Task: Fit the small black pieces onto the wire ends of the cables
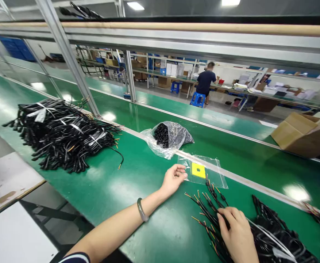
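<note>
My left hand [173, 180] is at the near edge of a flat clear zip bag [213, 171] that has a yellow square piece [198, 170] with a hole in it. Its fingers are curled, thumb and fingertips close together; anything between them is too small to make out. On the right, my right hand [238, 232] has its thumb and fingers closed around black cables [216, 215] whose ends show orange, red and yellow wires. Behind the zip bag lies an open plastic bag [180, 133] of small black parts [162, 135].
A big pile of bundled black cables [66, 135] lies on the green table [138, 182] at left. More black cables [280, 233] are at lower right. A cardboard box [304, 135] stands at right. Metal posts [69, 58] rise behind. A person [205, 80] sits far back.
</note>
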Motion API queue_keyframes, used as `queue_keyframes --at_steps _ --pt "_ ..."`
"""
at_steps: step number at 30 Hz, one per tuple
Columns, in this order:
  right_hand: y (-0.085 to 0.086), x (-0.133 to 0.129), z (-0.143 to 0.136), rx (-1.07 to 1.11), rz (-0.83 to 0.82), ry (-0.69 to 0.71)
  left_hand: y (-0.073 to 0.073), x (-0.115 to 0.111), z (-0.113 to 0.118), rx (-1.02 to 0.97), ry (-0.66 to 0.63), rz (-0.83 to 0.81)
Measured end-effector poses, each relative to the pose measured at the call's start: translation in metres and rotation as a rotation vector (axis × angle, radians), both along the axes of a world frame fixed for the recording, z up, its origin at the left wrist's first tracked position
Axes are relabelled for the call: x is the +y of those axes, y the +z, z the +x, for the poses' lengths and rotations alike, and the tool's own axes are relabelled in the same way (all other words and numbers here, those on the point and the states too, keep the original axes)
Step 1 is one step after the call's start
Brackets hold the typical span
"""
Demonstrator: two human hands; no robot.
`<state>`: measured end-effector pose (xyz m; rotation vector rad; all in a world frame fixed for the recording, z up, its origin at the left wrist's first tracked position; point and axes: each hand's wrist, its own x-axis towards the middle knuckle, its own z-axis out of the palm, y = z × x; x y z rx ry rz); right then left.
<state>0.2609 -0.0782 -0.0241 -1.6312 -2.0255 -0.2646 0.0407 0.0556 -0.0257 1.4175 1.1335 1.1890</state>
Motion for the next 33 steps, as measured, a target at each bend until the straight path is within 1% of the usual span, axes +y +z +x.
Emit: queue_keyframes --at_steps 1,2,5,7,9,11,13,17,19,21,23,25,27,29,30,33 --pt "-0.001 0.001 0.001 0.025 0.027 0.021 0.003 0.016 -0.01 0.134 0.112 0.079" --pt "-0.002 0.002 0.002 0.038 0.048 0.036 0.007 0.034 -0.021 0.205 0.191 0.119" --pt "-0.001 0.004 0.0 0.03 0.108 0.053 0.016 0.086 -0.057 0.319 0.32 0.18" --pt "0.002 0.005 -0.002 0.015 0.135 0.062 0.019 0.113 -0.075 0.405 0.327 0.202" --pt "0.005 0.005 -0.004 0.007 0.144 0.07 0.018 0.133 -0.084 0.481 0.294 0.216" --pt "0.007 0.005 -0.006 0.008 0.136 0.075 0.016 0.144 -0.086 0.543 0.258 0.223" --pt "0.007 0.003 -0.007 0.017 0.121 0.067 0.014 0.15 -0.084 0.587 0.246 0.226" --pt "0.004 0.001 -0.008 0.039 0.072 0.03 0.015 0.149 -0.078 0.614 0.288 0.25" --pt "0.002 0.0 -0.009 0.05 0.047 0.013 0.017 0.141 -0.075 0.597 0.315 0.276" --pt "0.001 -0.001 -0.01 0.06 0.016 -0.004 0.019 0.127 -0.068 0.578 0.298 0.309" --pt "0.001 -0.002 -0.012 0.069 -0.019 -0.017 0.019 0.109 -0.055 0.568 0.203 0.349" --pt "0.002 -0.002 -0.013 0.077 -0.04 -0.024 0.017 0.091 -0.038 0.571 0.036 0.388" --pt "0.005 -0.002 -0.015 0.081 -0.048 -0.029 0.014 0.078 -0.02 0.587 -0.141 0.422" --pt "0.007 -0.003 -0.016 0.081 -0.044 -0.032 0.01 0.071 -0.004 0.608 -0.274 0.455" --pt "0.007 -0.003 -0.016 0.081 -0.041 -0.032 0.008 0.07 0.003 0.619 -0.317 0.47" --pt "0.008 -0.004 -0.017 0.086 -0.038 -0.031 0.004 0.071 0.016 0.646 -0.382 0.504"
